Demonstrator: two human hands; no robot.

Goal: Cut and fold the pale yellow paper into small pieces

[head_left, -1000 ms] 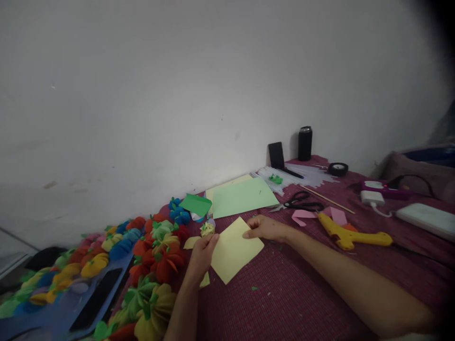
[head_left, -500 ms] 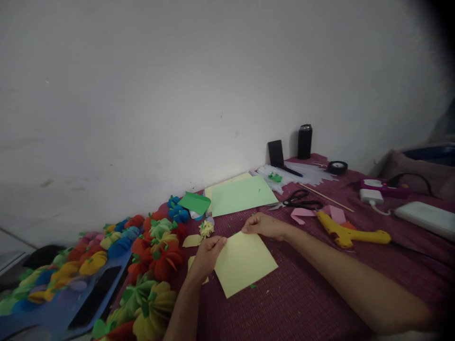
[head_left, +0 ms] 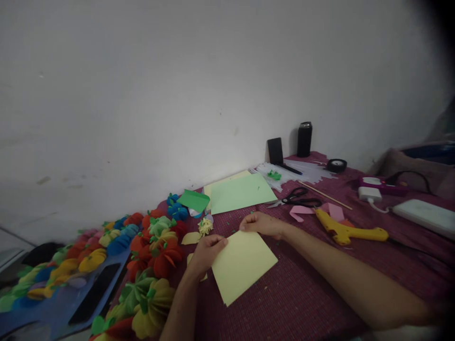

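A pale yellow sheet of paper [head_left: 245, 267], roughly square, is held between my two hands over the dark red cloth. My left hand [head_left: 209, 251] pinches its left edge between thumb and fingers. At the top edge, my right hand [head_left: 258, 224] grips the sheet in the same way. Small yellow paper offcuts [head_left: 191, 238] and a frilly yellow paper bit [head_left: 205, 227] lie just beyond my left hand. Behind my right hand lies a light green sheet [head_left: 241, 193], with scissors [head_left: 293, 199] to its right.
Many colourful paper pumpkins [head_left: 156, 303] crowd the left side. A yellow glue gun [head_left: 348, 232] and pink paper strips [head_left: 302, 212] lie right. Glue sticks [head_left: 309, 173], a black can [head_left: 304, 139], black tape [head_left: 336, 165], a power strip [head_left: 384, 185] and a white power bank [head_left: 426, 215] stand farther off.
The yellow sheet has tilted slightly and its near corner has come a little lower, still in both hands. The whole view has shifted slightly.
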